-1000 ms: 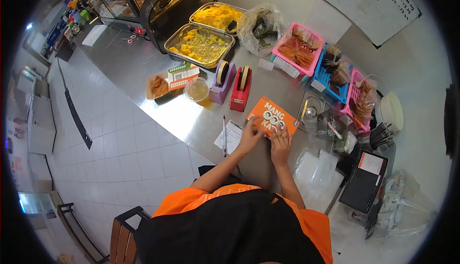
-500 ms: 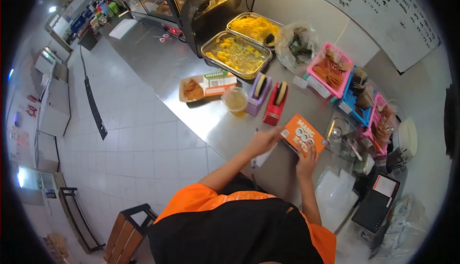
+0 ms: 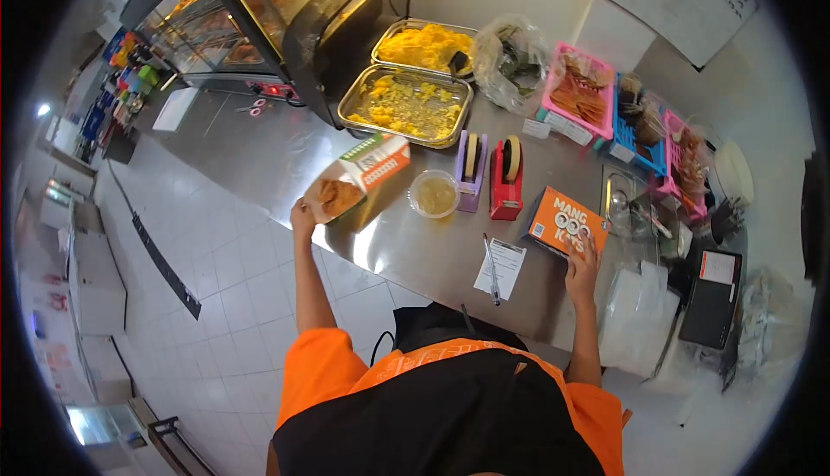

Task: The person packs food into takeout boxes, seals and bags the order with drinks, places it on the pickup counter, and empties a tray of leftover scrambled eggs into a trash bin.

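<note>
My left hand (image 3: 303, 217) grips the near left corner of an open cardboard box (image 3: 386, 160), which is tilted at the counter's front edge. A piece of fried chicken (image 3: 337, 195) lies in it. My right hand (image 3: 584, 267) rests with fingers spread on the near right part of a closed orange box (image 3: 562, 213) with white lettering. A round lidded cup (image 3: 434, 194) of pale liquid stands between the boxes. Behind the orange box are a purple tape dispenser (image 3: 471, 169) and a red one (image 3: 506, 184). A pen (image 3: 492, 270) lies on a paper slip (image 3: 510, 260).
Two metal trays of yellow food, one in front (image 3: 405, 104) and one behind (image 3: 428, 46), sit beside a lit food display case (image 3: 259, 18). A clear bag (image 3: 510, 61), a pink basket (image 3: 579, 94) and a blue basket (image 3: 640, 134) line the wall. Scissors (image 3: 252, 107) lie farther left.
My left hand has left the orange box and reached left to the open chicken box, which is now tilted nearer the counter edge. My right hand stays on the orange box. The view has shifted.
</note>
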Action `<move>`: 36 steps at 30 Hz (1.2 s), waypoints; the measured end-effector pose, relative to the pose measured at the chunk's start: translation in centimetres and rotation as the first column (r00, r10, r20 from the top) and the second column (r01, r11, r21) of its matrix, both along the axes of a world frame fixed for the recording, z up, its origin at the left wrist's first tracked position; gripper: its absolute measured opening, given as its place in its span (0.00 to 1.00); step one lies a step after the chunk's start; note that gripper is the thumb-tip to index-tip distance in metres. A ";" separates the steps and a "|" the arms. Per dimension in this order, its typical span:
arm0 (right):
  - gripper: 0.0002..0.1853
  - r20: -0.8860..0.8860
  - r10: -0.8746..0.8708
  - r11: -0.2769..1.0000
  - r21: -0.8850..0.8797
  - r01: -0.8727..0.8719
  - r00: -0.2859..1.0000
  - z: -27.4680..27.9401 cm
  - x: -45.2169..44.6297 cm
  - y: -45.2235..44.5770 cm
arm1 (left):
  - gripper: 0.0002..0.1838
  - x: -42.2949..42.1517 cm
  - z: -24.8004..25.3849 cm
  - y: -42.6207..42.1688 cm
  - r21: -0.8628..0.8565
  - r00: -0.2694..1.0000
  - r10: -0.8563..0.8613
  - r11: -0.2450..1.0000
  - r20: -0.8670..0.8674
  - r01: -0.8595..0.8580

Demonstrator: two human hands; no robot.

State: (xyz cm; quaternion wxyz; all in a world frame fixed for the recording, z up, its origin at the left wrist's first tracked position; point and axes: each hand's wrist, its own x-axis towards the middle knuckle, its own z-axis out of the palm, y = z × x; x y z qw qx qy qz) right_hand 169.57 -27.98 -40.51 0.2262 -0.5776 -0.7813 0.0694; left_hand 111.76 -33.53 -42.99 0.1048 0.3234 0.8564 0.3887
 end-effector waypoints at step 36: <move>0.29 -0.381 0.453 0.879 0.040 -0.475 0.806 5.8 7.9 5.4 | 0.19 42.4 4.2 10.9 0.424 0.487 -0.791 0.322 -0.371 0.846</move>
